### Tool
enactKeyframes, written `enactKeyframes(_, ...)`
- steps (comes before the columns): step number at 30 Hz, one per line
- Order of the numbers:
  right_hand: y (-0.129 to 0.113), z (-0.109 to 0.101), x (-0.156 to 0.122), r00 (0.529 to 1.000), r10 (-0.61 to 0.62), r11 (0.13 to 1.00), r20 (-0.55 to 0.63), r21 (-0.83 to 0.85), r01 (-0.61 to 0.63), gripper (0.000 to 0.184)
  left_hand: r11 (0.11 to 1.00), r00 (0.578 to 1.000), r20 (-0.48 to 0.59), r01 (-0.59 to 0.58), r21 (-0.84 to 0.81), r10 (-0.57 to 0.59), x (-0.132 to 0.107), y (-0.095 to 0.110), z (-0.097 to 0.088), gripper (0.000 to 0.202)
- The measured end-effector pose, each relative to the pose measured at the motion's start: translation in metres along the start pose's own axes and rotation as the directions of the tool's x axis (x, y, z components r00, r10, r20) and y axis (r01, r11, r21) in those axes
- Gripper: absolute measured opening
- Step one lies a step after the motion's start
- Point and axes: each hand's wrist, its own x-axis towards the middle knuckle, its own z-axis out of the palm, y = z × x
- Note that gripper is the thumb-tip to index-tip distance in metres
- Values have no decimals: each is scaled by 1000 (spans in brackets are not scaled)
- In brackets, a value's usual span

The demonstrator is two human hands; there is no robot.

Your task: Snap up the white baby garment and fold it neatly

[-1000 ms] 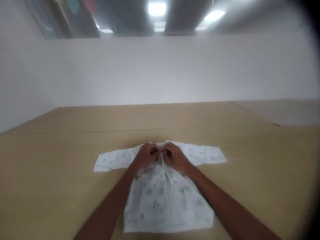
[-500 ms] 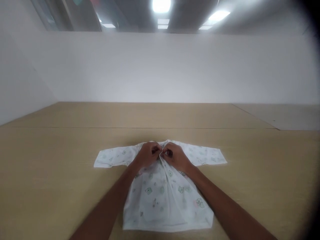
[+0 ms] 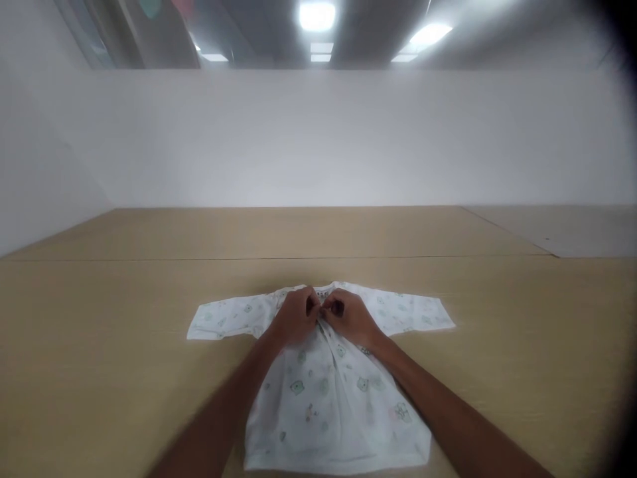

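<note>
A small white long-sleeved shirt [image 3: 318, 411] with a pale green animal print lies flat, its sleeves spread to both sides and its hem towards me. Just below the neckline, my left hand [image 3: 298, 315] pinches the cloth at the front middle. Close beside it, my right hand [image 3: 351, 317] pinches the same spot, fingertips almost touching those of the left. Folds run down the front from between the fingers. Whatever small fastening may be there is hidden by my fingertips.
The shirt rests on a wide wood-coloured table [image 3: 124, 299] with a thin seam across it. Behind stands a white partition [image 3: 298, 139], with another on the left [image 3: 40, 153]. A grey surface [image 3: 572, 229] adjoins at the far right. Lights [image 3: 317, 16] shine overhead.
My left hand has turned a little, its fingers now drawn more upright by the neckline. The right hand stays nearly in place. The view has shifted slightly.
</note>
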Motion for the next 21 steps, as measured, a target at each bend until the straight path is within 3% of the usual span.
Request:
enactKeyframes(9, 1, 8, 2, 997, -22, 996, -74, -86, 16, 4, 990, 996, -61, 63, -129, -71, -5, 7, 6, 31)
enactKeyframes(15, 0, 2, 3, 996, -72, 992, -54, -112, 66, 6, 987, 977, -157, 130, -99, -145, 1, 4, 11, 19)
enactKeyframes(21, -8, -6, 8, 992, 119, 979, 32, 164, -123, 5, 925, 942, -129, 265, -272, -308, 6, 6, 6, 28)
